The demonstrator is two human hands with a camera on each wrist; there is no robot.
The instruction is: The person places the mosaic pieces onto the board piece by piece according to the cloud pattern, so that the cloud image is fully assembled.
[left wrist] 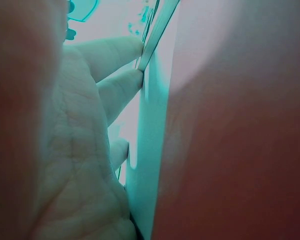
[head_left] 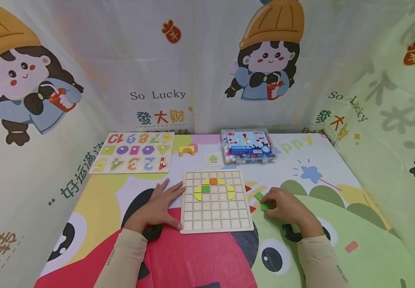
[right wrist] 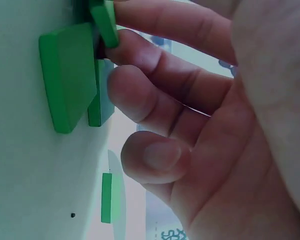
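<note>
A wooden grid board (head_left: 216, 214) lies in front of me, bearing yellow rounded pieces (head_left: 230, 192), a green square (head_left: 205, 189) and an orange square (head_left: 213, 181). My left hand (head_left: 158, 206) rests at its left edge, fingers spread; in the left wrist view fingertips (left wrist: 132, 77) touch the board's side. Right of the board, my right hand (head_left: 283, 205) curls over several green tiles. Its fingers pinch one green tile (right wrist: 105, 22) standing on edge. Close by on the table are a larger-looking green tile (right wrist: 70, 77) and another green tile (right wrist: 106, 197).
A number puzzle board (head_left: 132, 153) lies at the back left, beside a yellow arch block (head_left: 186, 151). A small pattern card (head_left: 213, 159) sits behind the grid board, left of a clear plastic box (head_left: 248, 146). Red pieces (head_left: 252, 209) lie by the board's right edge.
</note>
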